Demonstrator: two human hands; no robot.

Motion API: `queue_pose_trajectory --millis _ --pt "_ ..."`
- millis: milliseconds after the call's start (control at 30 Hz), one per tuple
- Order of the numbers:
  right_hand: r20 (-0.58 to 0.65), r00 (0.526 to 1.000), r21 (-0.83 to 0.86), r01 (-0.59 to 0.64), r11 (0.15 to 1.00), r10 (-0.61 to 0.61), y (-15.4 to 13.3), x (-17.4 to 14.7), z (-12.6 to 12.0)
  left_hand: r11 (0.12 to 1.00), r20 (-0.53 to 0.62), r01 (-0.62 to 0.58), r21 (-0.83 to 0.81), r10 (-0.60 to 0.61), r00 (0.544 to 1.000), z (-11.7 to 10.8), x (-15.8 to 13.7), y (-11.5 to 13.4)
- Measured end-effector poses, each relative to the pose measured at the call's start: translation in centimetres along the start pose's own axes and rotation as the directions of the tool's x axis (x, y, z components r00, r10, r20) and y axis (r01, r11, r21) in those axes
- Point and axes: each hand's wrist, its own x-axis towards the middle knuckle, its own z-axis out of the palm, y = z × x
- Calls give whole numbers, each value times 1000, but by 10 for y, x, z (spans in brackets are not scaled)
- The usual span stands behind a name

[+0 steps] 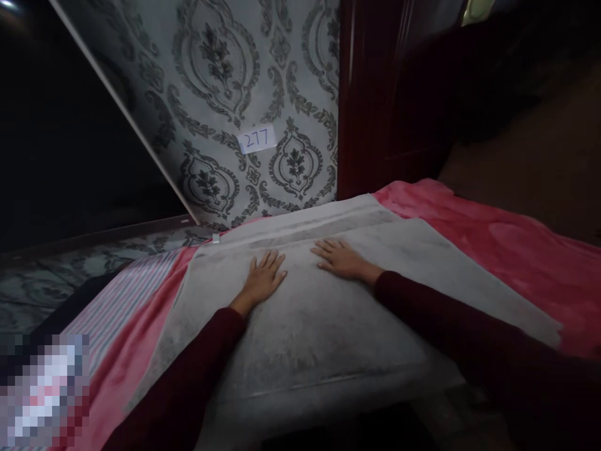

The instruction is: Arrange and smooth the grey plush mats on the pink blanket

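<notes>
A large grey cloth [300,319] with a soft, velvety surface lies spread in front of me. Near its far part, a fold or band runs across it from left to right. My left hand [264,279] rests flat on the cloth, left of the middle, with its fingers spread. To the right, my right hand [342,259] also lies palm down on the cloth, fingers stretched out and apart. Neither hand grips anything. A small pale tag [216,238] shows at the cloth's far left corner.
Pink fabric [498,250] lies under the cloth and shows on both sides. Striped fabric [126,294] is at the left. Beyond stand a patterned wall [291,75] bearing a paper marked 277 [258,139], a dark red door [375,94] and a large dark panel [70,125].
</notes>
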Motion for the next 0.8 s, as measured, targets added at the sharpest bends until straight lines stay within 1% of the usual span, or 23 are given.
queue_pose_trajectory --millis 67,100,167,233,300,367,433,500,600,633,700,800 --pt "7 992 -38 -123 992 123 46 -22 -8 1000 -7 -2 6 2 1000 2 0 -4" --pt "7 981 -58 -193 980 193 69 -34 -13 1000 -9 -2 8 2 1000 2 0 -5" --pt "-4 943 -94 -333 938 334 108 -60 -19 1000 -6 3 15 -3 1000 1 1 -3" --pt "-33 891 -115 -454 884 453 136 -82 -23 1000 8 12 22 -13 1000 -1 3 0" --pt "-64 840 -118 -543 832 539 150 -98 -24 999 22 43 30 -44 999 -4 5 2" --pt "-76 807 -112 -591 799 586 155 -107 -25 992 28 119 40 -120 992 -8 4 -5" --pt "-72 794 -105 -608 787 604 156 -110 -26 971 24 233 55 -235 972 -13 -1 -23" --pt "-59 788 -96 -616 782 613 155 -110 -27 932 18 357 63 -359 933 -19 -11 -50" --pt "-44 780 -74 -626 776 625 154 -107 -33 856 14 516 41 -517 856 -25 -33 -93" --pt "-39 777 -67 -630 774 629 154 -106 -35 833 4 552 34 -552 834 -27 -39 -104" --pt "-24 766 -57 -643 764 643 150 -100 -42 819 7 574 25 -574 819 -29 -47 -119" --pt "2 740 -54 -671 739 673 132 -91 -47 817 -3 576 21 -576 817 -31 -49 -121"
